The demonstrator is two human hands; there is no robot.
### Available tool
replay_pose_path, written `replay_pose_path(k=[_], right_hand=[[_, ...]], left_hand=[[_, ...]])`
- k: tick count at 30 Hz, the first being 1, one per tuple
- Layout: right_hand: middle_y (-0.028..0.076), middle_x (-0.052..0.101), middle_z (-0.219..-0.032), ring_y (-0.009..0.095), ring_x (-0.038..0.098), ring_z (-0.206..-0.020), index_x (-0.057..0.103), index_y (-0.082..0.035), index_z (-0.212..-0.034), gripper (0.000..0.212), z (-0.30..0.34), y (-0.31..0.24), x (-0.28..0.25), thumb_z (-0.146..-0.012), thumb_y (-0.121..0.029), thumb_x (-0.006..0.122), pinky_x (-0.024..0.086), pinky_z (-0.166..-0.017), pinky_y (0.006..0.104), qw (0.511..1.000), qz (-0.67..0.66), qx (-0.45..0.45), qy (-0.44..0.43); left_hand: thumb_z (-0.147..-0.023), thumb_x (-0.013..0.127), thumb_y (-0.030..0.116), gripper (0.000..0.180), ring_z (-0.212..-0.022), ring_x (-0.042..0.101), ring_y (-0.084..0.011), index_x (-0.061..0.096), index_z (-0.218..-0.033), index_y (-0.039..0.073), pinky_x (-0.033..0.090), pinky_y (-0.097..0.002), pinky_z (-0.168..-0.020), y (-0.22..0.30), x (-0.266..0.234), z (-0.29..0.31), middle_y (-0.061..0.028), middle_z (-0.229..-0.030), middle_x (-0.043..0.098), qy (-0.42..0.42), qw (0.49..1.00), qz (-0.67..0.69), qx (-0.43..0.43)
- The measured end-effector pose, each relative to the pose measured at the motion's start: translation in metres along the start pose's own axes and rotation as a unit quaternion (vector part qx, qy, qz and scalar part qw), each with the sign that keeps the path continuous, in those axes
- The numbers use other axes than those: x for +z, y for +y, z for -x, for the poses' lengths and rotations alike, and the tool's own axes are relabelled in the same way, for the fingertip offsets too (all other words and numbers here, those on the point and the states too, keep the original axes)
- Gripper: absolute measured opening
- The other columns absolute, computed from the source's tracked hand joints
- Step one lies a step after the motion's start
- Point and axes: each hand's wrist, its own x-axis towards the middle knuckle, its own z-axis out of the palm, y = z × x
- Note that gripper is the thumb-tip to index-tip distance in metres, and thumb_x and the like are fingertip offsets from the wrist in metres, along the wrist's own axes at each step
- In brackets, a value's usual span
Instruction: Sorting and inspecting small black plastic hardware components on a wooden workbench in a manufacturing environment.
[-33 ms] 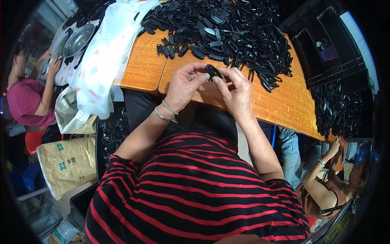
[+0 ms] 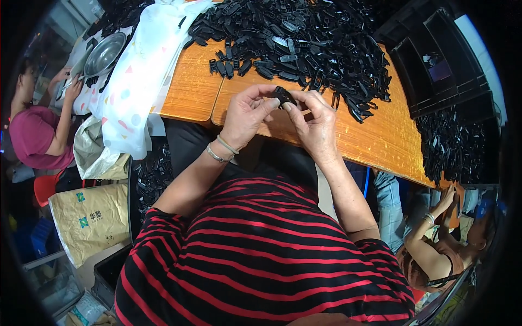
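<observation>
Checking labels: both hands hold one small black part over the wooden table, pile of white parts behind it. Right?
Not quite. The head view shows the pile is black, not white. The rest stands: the left hand and right hand hold one small black part over the wooden table.

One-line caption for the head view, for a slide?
Both hands, left hand and right hand, pinch a small black plastic part above a wooden table heaped with black parts.
</observation>
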Motion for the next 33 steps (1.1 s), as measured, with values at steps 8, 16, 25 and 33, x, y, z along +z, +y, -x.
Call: replay_pose_path(k=[8, 16, 25, 33], right_hand=[[0.01, 0.059, -0.09, 0.02, 0.063, -0.069, 0.061, -0.002, -0.107, 0.034, 0.024, 0.01, 0.031, -0.076, -0.001, 0.075, 0.054, -0.058, 0.0312, 0.994, 0.067, -0.07, 0.05], [0.01, 0.057, -0.082, 0.019, 0.058, -0.058, 0.051, -0.001, -0.12, 0.046, 0.034, -0.001, 0.047, -0.08, -0.009, 0.074, 0.047, -0.054, 0.029, 0.999, -0.037, -0.016, 0.001], [0.009, 0.062, -0.081, 0.02, 0.063, -0.073, 0.063, -0.004, -0.105, 0.029, 0.022, 0.012, 0.036, -0.081, -0.016, 0.074, 0.051, -0.067, 0.0332, 0.982, -0.068, -0.01, -0.176], [0.013, 0.06, -0.097, 0.032, 0.065, -0.081, 0.066, -0.004, -0.102, 0.019, -0.026, 0.063, -0.026, -0.083, -0.003, 0.062, 0.054, -0.069, 0.0417, 0.945, 0.304, -0.055, -0.104]], left_hand=[[-0.098, 0.056, 0.018, 0.025, -0.064, 0.052, -0.0007, 0.06, -0.117, 0.002, 0.041, -0.0161, -0.054, -0.018, 0.007, 0.014, 0.0012, -0.089, 0.064, 0.035, 0.998, -0.03, 0.037], [-0.102, 0.047, 0.03, 0.031, -0.07, 0.052, -0.0077, 0.057, -0.091, 0.003, 0.043, -0.0202, -0.064, -0.003, 0.007, 0.018, -0.0023, -0.079, 0.057, -0.034, 0.998, 0.009, 0.043], [-0.098, 0.053, 0.025, 0.024, -0.065, 0.057, -0.0138, 0.063, -0.091, 0.005, 0.045, -0.0273, -0.06, 0.039, -0.078, 0.066, -0.0032, -0.07, 0.058, 0.026, 0.928, -0.354, -0.116], [-0.082, 0.069, 0.015, 0.022, -0.086, 0.062, -0.0358, 0.066, -0.1, 0.002, 0.05, -0.0402, -0.073, 0.075, -0.098, 0.102, -0.0148, -0.096, 0.065, 0.046, 0.723, -0.689, 0.032]])
